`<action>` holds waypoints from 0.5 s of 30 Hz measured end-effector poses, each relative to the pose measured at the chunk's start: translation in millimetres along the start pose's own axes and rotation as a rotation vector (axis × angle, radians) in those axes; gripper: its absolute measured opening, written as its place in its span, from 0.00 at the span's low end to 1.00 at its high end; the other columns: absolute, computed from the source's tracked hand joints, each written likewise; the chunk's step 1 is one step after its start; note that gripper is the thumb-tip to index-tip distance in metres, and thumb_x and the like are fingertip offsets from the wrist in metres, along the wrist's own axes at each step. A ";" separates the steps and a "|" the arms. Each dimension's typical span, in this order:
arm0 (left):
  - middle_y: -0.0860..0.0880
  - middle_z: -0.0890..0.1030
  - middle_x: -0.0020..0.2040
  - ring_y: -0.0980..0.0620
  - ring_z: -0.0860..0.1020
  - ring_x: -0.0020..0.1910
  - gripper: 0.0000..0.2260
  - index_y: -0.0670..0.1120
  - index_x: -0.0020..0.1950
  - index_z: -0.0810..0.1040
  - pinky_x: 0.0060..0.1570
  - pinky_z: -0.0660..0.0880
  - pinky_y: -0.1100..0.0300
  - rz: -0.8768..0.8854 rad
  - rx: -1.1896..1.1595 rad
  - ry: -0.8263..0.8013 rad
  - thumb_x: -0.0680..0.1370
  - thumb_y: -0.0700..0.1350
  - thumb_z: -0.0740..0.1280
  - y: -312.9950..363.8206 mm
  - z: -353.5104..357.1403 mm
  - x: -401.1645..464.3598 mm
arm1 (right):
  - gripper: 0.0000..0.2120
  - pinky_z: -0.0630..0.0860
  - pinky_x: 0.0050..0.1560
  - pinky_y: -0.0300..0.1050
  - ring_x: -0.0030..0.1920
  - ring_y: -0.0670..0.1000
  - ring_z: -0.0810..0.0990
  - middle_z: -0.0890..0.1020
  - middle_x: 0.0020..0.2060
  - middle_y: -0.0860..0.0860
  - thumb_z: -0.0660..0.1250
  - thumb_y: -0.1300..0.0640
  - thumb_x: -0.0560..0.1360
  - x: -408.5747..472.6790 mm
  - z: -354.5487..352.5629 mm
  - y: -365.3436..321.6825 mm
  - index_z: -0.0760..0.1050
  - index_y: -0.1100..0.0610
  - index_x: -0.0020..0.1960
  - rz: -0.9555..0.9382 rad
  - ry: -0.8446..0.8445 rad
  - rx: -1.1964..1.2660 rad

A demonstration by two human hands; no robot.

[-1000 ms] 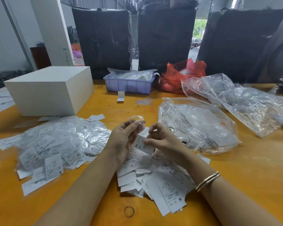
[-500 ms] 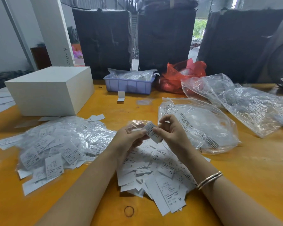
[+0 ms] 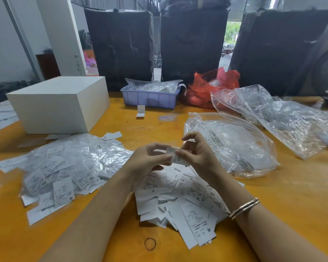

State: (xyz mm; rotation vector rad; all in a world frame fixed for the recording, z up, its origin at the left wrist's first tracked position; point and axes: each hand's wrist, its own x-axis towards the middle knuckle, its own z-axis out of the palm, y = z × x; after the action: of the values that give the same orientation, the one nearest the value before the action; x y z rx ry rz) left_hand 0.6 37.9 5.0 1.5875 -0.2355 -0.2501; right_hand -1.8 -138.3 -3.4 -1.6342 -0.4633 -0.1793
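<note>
Head view: the fingers (image 3: pixel 182 153) of the right hand (image 3: pixel 199 154) are curled, thumb and forefinger pinching one white label (image 3: pixel 176 157). The left hand (image 3: pixel 148 159) pinches the same label from the other side, fingers bent close. Whether a clear sleeve is already round it, cannot tell. The label is held in the air, just above the loose pile (image 3: pixel 178 195) of bare labels on the worktop (image 3: pixel 292 205). To the left lies the sleeved pile (image 3: pixel 70 167), the larger heap. To the right is a big clear bag (image 3: pixel 235 148). Judgement: well past halfway, since more labels look sleeved than bare, but many bare ones are left, this one included.
</note>
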 end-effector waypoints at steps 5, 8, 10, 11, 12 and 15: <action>0.49 0.85 0.44 0.57 0.82 0.43 0.07 0.47 0.48 0.82 0.39 0.73 0.64 0.012 -0.124 0.075 0.73 0.48 0.69 1.7 -2.1 0.1 | 0.12 0.74 0.30 0.37 0.34 0.45 0.78 0.76 0.36 0.54 0.64 0.69 0.75 -0.2 -7.3 -6.0 0.66 0.55 0.51 -0.030 0.112 0.095; 0.50 0.85 0.44 0.57 0.82 0.43 0.07 0.48 0.47 0.80 0.42 0.71 0.60 0.029 -0.182 0.144 0.71 0.47 0.71 1.1 -1.9 1.8 | 0.13 0.77 0.33 0.39 0.38 0.47 0.80 0.76 0.41 0.57 0.63 0.70 0.75 0.3 -10.6 -7.6 0.68 0.54 0.52 -0.049 0.228 0.183; 0.50 0.85 0.44 0.57 0.83 0.42 0.11 0.48 0.47 0.80 0.42 0.71 0.60 0.041 -0.211 0.150 0.68 0.48 0.71 1.9 -1.0 1.5 | 0.13 0.77 0.33 0.39 0.38 0.47 0.80 0.76 0.41 0.54 0.63 0.70 0.75 0.5 -10.2 -7.0 0.69 0.54 0.52 -0.055 0.262 0.203; 0.50 0.85 0.44 0.57 0.83 0.43 0.12 0.48 0.48 0.79 0.41 0.71 0.60 0.043 -0.218 0.143 0.67 0.49 0.71 1.9 -0.8 1.5 | 0.14 0.77 0.33 0.39 0.39 0.47 0.80 0.76 0.40 0.54 0.63 0.70 0.75 0.4 -9.4 -6.4 0.69 0.53 0.52 -0.055 0.268 0.203; 0.49 0.85 0.44 0.57 0.83 0.43 0.13 0.48 0.49 0.79 0.41 0.71 0.60 0.043 -0.222 0.134 0.66 0.49 0.72 2.0 -0.7 1.4 | 0.14 0.77 0.33 0.39 0.39 0.47 0.80 0.76 0.41 0.54 0.63 0.70 0.75 0.6 -8.4 -5.8 0.69 0.53 0.52 -0.054 0.271 0.200; 0.49 0.85 0.46 0.57 0.83 0.44 0.14 0.49 0.51 0.79 0.41 0.71 0.60 0.047 -0.216 0.115 0.66 0.49 0.72 1.1 -0.9 1.2 | 0.14 0.76 0.33 0.39 0.38 0.47 0.80 0.75 0.43 0.58 0.63 0.71 0.74 0.9 -5.8 -4.1 0.69 0.53 0.52 -0.041 0.278 0.192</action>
State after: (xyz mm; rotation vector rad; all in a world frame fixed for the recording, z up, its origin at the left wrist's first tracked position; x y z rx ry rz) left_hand 2.1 38.3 6.2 1.3756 -0.1515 -0.1419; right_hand -1.7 -143.6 1.4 -1.3869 -0.2909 -0.3760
